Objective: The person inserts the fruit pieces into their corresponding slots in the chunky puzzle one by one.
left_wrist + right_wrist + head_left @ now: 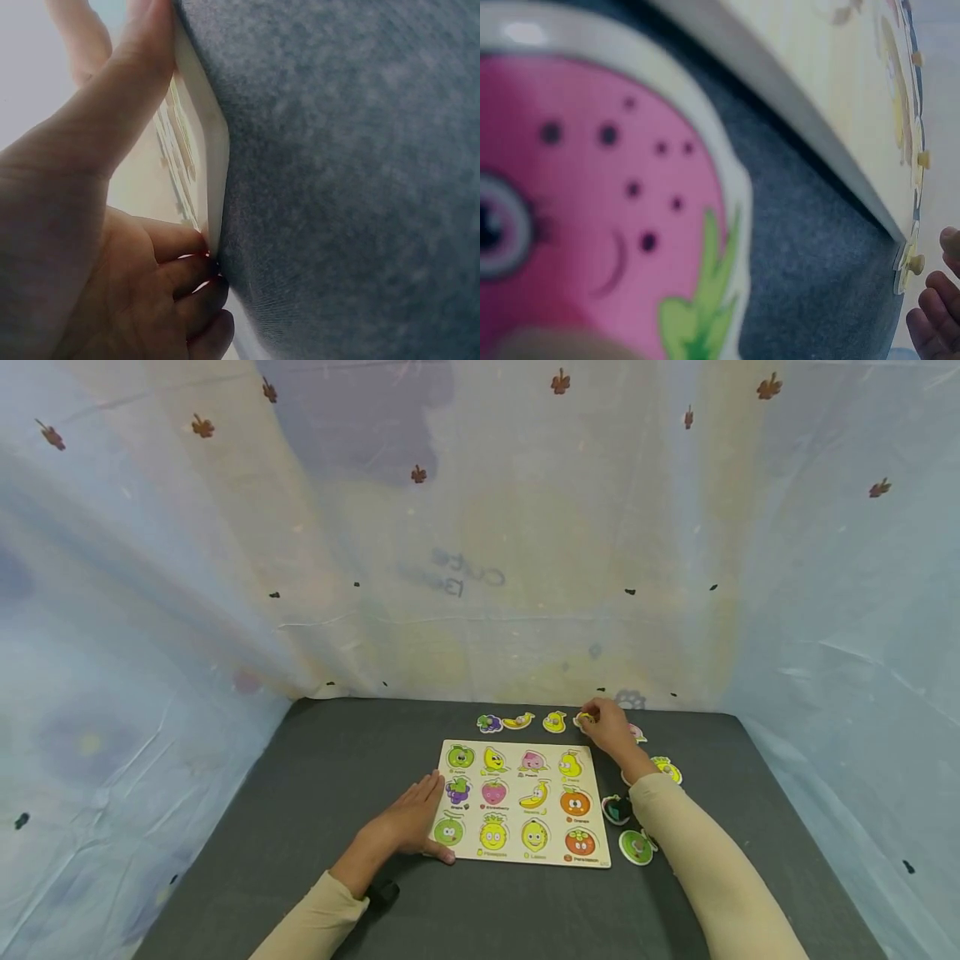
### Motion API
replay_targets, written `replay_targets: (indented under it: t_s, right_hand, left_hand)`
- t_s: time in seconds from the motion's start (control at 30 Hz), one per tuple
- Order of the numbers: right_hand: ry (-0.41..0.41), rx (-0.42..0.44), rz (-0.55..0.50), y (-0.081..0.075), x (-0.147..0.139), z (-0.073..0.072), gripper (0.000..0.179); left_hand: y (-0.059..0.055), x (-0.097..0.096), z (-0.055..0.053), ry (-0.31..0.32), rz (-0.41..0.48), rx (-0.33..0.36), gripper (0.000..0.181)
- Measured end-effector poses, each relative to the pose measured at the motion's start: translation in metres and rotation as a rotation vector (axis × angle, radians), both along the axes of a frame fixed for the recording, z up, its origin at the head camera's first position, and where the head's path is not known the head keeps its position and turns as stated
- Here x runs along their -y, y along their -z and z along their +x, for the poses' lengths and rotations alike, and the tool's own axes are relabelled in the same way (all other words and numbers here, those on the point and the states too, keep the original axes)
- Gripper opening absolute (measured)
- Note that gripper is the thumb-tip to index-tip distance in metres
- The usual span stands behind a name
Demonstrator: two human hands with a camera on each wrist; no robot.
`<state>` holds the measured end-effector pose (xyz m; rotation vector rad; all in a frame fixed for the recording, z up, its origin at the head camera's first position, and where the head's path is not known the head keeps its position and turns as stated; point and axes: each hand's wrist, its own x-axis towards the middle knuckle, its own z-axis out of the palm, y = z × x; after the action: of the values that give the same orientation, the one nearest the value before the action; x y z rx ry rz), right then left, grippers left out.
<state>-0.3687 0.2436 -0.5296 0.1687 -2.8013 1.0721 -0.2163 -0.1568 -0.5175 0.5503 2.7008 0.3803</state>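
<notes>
One dark grey, cloth-textured counter (pixel 300 802) lies before me, its far edge meeting a pale translucent sheet (pixel 540 527) that hangs behind it and down both sides. The sheet is creased, tinted in patches of blue, mauve and yellow, and bears brown leaf-shaped marks (pixel 560 382), small dark specks and faint reversed lettering (pixel 468 574). Near the middle of the counter rests the board (pixel 557 841), flat, cream-coloured and rectangular, with a pale thick edge; it carries fruit faces in three rows of four, coloured green, yellow, pink, purple, orange and red, with small captions beneath many of them. Beyond its far edge lie a grape piece (pixel 490 723), a banana piece (pixel 518 721) and a pear piece (pixel 555 722), each white-rimmed; a round green piece (pixel 636 848) lies just beside the near right corner. In the right wrist view, a dotted pink piece (pixel 577 202) with green leaves fills the foreground, and pale knobs (pixel 924 159) stand on pieces farther off. Of my hands, the left hand (pixel 412 814) rests with extended fingers against the board's left edge, thumb spread; the right hand (pixel 611 727) bends its fingers over a yellow piece (pixel 578 719), though whether it grips I cannot tell.
</notes>
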Motion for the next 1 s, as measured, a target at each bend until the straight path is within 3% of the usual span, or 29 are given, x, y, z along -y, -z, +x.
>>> replay_targets:
  t_s: [0.2, 1.0]
  right_hand:
    - [0.04, 0.056, -0.019, 0.0024, -0.0032, -0.0031, 0.025]
    - [0.044, 0.095, 0.019, 0.002, -0.0065, -0.0032, 0.025]
  left_hand:
    - [-0.002, 0.0005, 0.0015, 0.002, 0.014, 0.0, 0.137]
    - [0.0054, 0.0017, 0.0, 0.008, -0.019, -0.043, 0.135]
